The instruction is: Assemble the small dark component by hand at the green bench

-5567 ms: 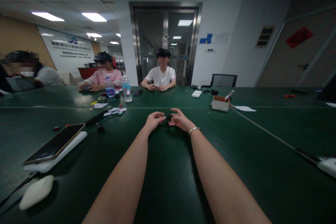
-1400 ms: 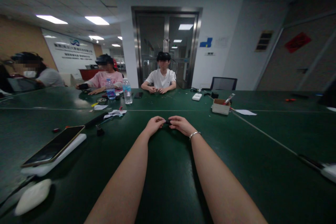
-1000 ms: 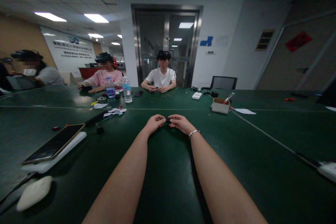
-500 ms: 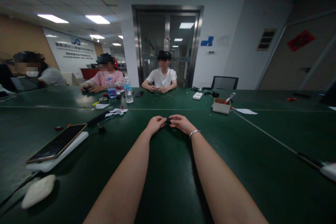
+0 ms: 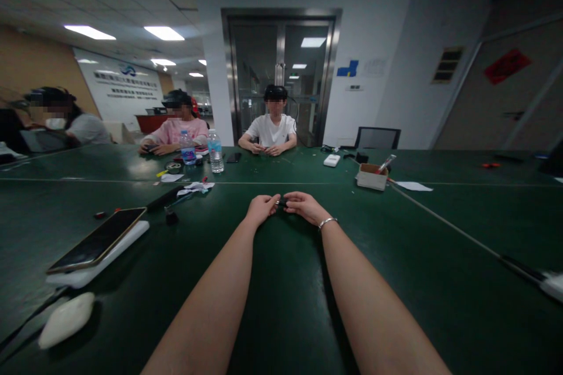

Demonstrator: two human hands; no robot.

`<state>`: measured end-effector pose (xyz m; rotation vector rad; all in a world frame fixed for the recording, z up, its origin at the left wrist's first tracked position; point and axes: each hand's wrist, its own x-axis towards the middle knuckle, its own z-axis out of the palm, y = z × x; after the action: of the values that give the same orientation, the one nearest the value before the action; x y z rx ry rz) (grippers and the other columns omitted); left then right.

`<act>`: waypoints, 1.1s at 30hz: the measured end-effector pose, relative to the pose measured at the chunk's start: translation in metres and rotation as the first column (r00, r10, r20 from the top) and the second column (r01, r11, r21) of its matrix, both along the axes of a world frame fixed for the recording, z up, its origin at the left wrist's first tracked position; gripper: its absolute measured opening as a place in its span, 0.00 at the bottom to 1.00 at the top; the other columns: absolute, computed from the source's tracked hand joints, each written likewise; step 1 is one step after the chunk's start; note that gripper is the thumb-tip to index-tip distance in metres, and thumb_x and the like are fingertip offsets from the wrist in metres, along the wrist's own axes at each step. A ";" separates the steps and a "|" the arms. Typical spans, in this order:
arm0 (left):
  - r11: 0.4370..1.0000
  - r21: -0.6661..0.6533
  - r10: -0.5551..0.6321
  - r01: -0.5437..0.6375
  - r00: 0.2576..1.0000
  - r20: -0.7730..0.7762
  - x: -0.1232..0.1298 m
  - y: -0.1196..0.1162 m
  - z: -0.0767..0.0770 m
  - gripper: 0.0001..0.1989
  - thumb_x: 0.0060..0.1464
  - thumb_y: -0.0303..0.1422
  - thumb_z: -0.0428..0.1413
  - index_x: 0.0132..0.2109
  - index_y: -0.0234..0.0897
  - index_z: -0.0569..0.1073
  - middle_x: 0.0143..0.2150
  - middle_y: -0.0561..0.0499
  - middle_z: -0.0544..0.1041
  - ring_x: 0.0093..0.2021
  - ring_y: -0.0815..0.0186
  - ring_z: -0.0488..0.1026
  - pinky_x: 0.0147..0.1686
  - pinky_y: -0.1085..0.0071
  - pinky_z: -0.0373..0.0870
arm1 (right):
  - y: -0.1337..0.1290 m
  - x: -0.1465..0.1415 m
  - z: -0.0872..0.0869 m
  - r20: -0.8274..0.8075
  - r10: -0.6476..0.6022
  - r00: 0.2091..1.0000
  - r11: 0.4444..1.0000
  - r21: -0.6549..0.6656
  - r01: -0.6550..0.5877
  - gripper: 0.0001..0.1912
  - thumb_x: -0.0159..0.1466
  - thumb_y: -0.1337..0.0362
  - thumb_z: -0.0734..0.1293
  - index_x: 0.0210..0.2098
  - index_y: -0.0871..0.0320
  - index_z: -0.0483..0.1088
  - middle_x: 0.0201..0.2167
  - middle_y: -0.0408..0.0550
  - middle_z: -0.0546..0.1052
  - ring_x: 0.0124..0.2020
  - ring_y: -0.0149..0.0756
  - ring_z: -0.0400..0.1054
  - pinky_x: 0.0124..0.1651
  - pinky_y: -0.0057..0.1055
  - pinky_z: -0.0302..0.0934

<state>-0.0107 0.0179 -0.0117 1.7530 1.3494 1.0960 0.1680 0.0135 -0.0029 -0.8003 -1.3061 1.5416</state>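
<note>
Both of my hands meet over the middle of the dark green table [image 5: 290,304]. A small black object [image 5: 282,203] is between their fingertips, too small to identify. My left hand [image 5: 263,210] pinches its left end, where a small light or metallic bit shows at the fingers. The right end is gripped by my right hand [image 5: 305,207], thumb and fingers closed on it. A silver bracelet [image 5: 328,222] circles my right wrist.
At left lie a phone [image 5: 99,240] on a white box, a white rounded object [image 5: 67,320] and crumpled paper [image 5: 196,188]. Bottles [image 5: 216,152] stand farther back. A small box [image 5: 372,177] is at right. Three people sit across the table.
My left hand has shifted very slightly, and a light bit now shows at its fingertips beside the black object. My right hand has hardly moved.
</note>
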 end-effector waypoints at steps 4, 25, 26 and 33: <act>0.999 0.015 0.044 -0.043 0.997 -0.057 0.001 -0.005 0.005 0.27 0.48 0.54 0.46 0.23 0.34 0.72 0.18 0.51 0.70 0.20 0.69 0.66 0.25 0.72 0.60 | -0.002 0.001 0.001 -0.001 0.007 1.000 1.000 0.000 -0.007 0.13 0.53 0.80 0.67 0.37 0.63 0.70 0.32 0.47 0.74 0.29 0.28 0.73 0.36 0.25 0.70; 0.988 -0.010 0.153 -0.157 0.974 -0.169 0.005 -0.009 0.013 0.31 0.49 0.57 0.41 0.19 0.36 0.70 0.15 0.52 0.68 0.17 0.69 0.63 0.25 0.71 0.58 | 0.000 0.002 -0.003 -0.023 0.011 1.000 1.000 0.027 -0.010 0.17 0.48 0.77 0.72 0.37 0.62 0.70 0.32 0.46 0.75 0.31 0.30 0.73 0.39 0.26 0.69; 0.987 -0.010 0.156 -0.160 0.973 -0.168 0.005 -0.010 0.014 0.31 0.49 0.57 0.41 0.18 0.36 0.70 0.15 0.52 0.68 0.17 0.69 0.63 0.24 0.71 0.58 | 0.000 0.002 -0.002 -0.023 0.010 1.000 0.999 0.031 -0.009 0.17 0.47 0.77 0.72 0.36 0.62 0.70 0.32 0.46 0.75 0.31 0.30 0.73 0.39 0.26 0.69; 0.984 -0.016 0.173 -0.178 0.974 -0.147 0.005 -0.009 0.013 0.31 0.49 0.57 0.41 0.19 0.36 0.70 0.16 0.52 0.68 0.17 0.69 0.63 0.24 0.71 0.58 | -0.002 0.001 -0.001 -0.016 0.007 1.000 1.000 0.028 -0.007 0.16 0.48 0.78 0.71 0.37 0.62 0.70 0.30 0.46 0.74 0.29 0.29 0.73 0.39 0.27 0.69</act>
<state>-0.0055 0.0085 0.0012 1.7468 1.6275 1.0523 0.1692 0.0118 -0.0038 -0.7646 -1.3170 1.5294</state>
